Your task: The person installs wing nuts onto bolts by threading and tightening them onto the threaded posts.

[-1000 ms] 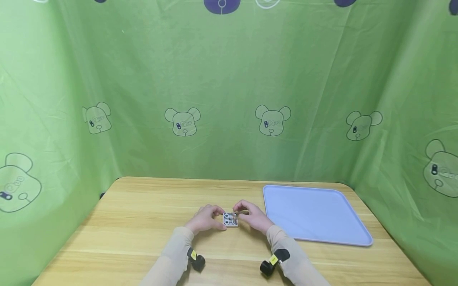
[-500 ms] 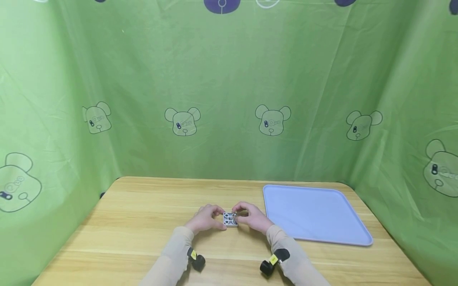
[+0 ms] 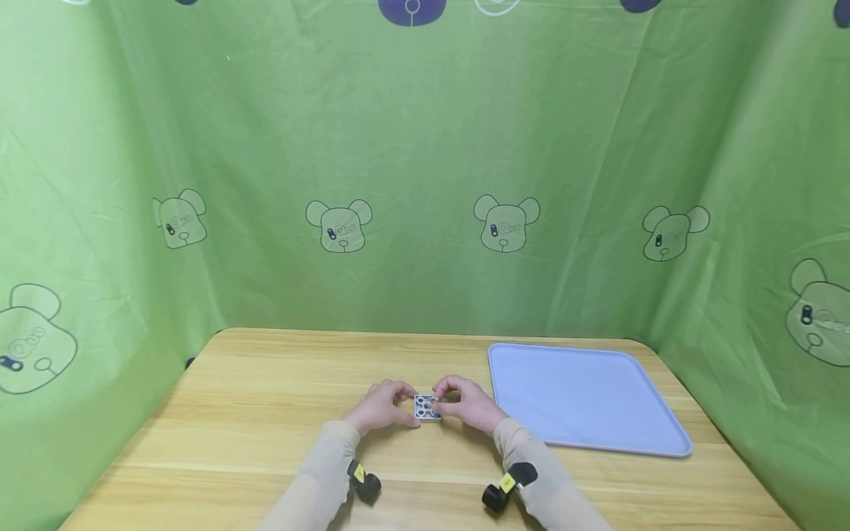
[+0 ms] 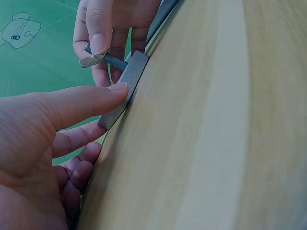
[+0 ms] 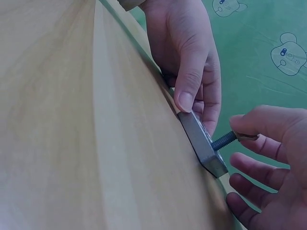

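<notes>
A small square metal block (image 3: 423,414) with round holes in its top lies flat on the wooden table. My left hand (image 3: 381,407) grips it from the left, thumb (image 4: 112,94) on the near side and fingers at the far side. Out of the block's right part stands a threaded wing bolt (image 5: 224,141); part of its thread shows above the block. Its winged head (image 4: 92,60) is pinched between the thumb and a finger of my right hand (image 3: 468,404). The other right fingers are spread loosely beside the block. How deep the bolt sits is hidden.
A pale blue-violet tray (image 3: 587,398) lies on the table (image 3: 265,442) to the right, just beyond my right hand. Green curtains (image 3: 425,147) with bear drawings hang behind the table and on both sides.
My right thumb and fingers have closed in on the wing bolt's head and shifted slightly around it, covering more of it. The left hand and the block have stayed in place.
</notes>
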A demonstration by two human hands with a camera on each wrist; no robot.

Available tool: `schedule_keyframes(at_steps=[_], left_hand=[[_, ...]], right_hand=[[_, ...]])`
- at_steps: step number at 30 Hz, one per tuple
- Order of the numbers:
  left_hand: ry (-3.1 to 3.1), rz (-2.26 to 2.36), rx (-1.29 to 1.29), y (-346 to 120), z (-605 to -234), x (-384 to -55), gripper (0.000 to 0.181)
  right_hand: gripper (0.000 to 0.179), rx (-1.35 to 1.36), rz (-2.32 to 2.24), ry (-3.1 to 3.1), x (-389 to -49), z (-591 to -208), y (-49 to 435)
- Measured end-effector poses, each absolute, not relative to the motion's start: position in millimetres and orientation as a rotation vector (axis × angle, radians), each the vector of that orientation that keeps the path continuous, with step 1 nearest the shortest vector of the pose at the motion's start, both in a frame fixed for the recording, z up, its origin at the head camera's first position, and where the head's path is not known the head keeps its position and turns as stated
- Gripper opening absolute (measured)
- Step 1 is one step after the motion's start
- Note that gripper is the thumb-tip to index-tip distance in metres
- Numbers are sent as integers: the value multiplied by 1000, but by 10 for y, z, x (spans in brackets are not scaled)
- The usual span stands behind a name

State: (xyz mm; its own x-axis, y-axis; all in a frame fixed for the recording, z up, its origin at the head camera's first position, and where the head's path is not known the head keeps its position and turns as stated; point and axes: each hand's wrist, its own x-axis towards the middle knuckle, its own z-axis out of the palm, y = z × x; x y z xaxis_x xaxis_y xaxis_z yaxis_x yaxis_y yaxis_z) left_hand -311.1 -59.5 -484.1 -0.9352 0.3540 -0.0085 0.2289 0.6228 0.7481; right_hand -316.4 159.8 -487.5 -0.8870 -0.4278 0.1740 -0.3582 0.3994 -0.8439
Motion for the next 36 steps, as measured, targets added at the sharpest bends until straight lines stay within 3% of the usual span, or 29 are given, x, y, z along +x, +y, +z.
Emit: schedule_keyframes(at_steps=[13, 28, 36], left_hand=[[2686, 1219, 464, -587, -4862, -3112, 52], [2684, 1212, 470, -592, -4853, -3110, 52], [2689, 1205, 478, -591, -4843, -3106, 52]], right_hand=[[15, -667, -1580, 2602, -3157, -4849, 1600], [30, -770, -1526, 2518, -3166, -4868, 1605], [16, -758, -1525, 2526, -3154, -4859, 1606]])
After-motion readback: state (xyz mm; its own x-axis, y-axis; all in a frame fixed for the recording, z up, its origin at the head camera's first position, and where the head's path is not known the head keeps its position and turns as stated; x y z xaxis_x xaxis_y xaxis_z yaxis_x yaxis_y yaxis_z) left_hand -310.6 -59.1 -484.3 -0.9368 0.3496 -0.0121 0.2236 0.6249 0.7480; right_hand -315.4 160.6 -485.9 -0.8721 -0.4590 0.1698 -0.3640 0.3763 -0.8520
